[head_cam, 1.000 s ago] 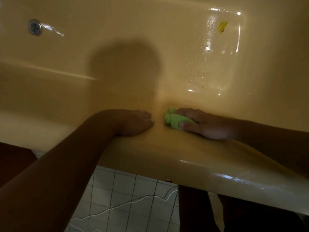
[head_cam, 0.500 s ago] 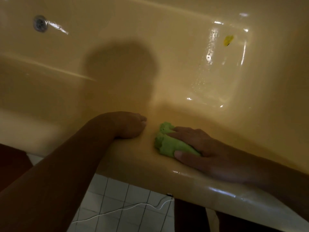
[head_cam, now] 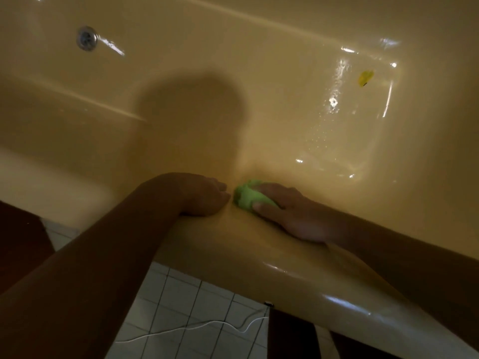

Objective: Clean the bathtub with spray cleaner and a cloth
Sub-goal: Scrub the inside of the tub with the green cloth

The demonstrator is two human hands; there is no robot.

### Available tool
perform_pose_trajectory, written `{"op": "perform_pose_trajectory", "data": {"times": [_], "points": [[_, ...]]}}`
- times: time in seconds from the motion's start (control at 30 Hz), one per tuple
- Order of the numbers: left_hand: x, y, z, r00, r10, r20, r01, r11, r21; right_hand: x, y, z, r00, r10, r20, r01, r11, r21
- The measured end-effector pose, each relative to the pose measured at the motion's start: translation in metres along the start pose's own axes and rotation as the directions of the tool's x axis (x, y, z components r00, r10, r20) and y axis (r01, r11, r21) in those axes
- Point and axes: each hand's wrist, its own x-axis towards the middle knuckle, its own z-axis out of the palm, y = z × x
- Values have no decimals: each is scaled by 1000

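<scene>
One yellow bathtub (head_cam: 233, 255). One green cloth (head_cam: 246, 196). Two hands: left hand (head_cam: 204, 195), right hand (head_cam: 290, 216). One round metal drain (head_cam: 87, 42). One small yellow item (head_cam: 365, 77) inside tub. One white cable (head_cam: 197, 329) on floor.

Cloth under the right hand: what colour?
The cloth is bright green; head view shows it.

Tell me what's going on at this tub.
A person is leaning over a yellow bathtub. The right hand holds a bunched green cloth against the inner edge of the near rim. The left hand rests on the rim right beside the cloth, though its fingers are hard to make out in the dim light. No spray bottle is in view. The far right of the tub floor glistens wet around a small yellow object.
</scene>
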Motion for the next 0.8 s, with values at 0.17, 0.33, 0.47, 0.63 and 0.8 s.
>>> {"op": "perform_pose_trajectory", "data": {"times": [0.17,0.33,0.47,0.63,0.8], "points": [[-38,-11,8,994,-42,-101,43,999,4,-86,-35,-9,994,-101,43,93,984,151],[-58,-5,17,970,23,-241,-11,999,54,0,7,-9,997,72,-19,-71,995,70],[-67,0,31,906,80,-416,-27,991,133,57,23,0,975,213,-61,-216,974,-62],[-76,-19,62,642,127,-756,-45,991,127,-2,-32,8,999,-22,-43,24,998,59],[-81,-38,75,544,145,-826,-116,988,97,-57,-50,0,983,-183,26,177,973,146]]}}
